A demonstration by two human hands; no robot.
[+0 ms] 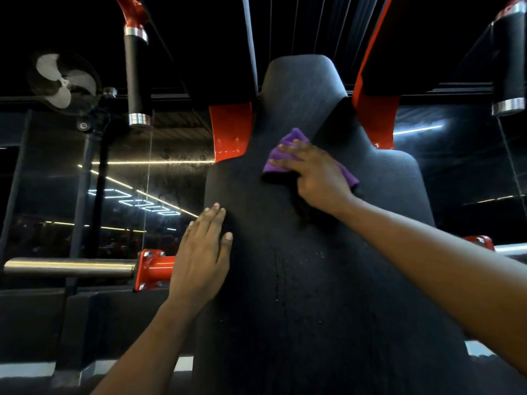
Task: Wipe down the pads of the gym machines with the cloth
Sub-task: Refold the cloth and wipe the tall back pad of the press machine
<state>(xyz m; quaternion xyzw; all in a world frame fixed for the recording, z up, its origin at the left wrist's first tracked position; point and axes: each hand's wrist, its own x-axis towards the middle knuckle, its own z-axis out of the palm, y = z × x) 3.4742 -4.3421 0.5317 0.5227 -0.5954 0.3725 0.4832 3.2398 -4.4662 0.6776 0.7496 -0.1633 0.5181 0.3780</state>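
I have the black back pad [313, 280] straight ahead, upright between red frame plates [231, 129]; my right hand [319, 178] lies flat on the purple cloth [292, 141], fingers spread and nearly straight, pressing it against the pad's narrow upper part; nothing is clenched; my left hand [202, 252] rests released and flat on the pad's left edge, lower down, well apart from the cloth; small pale specks dot the pad's middle; a padded handle [137, 75] hangs at left, near a fan [64, 81]; a steel bar [68, 266] juts out below.
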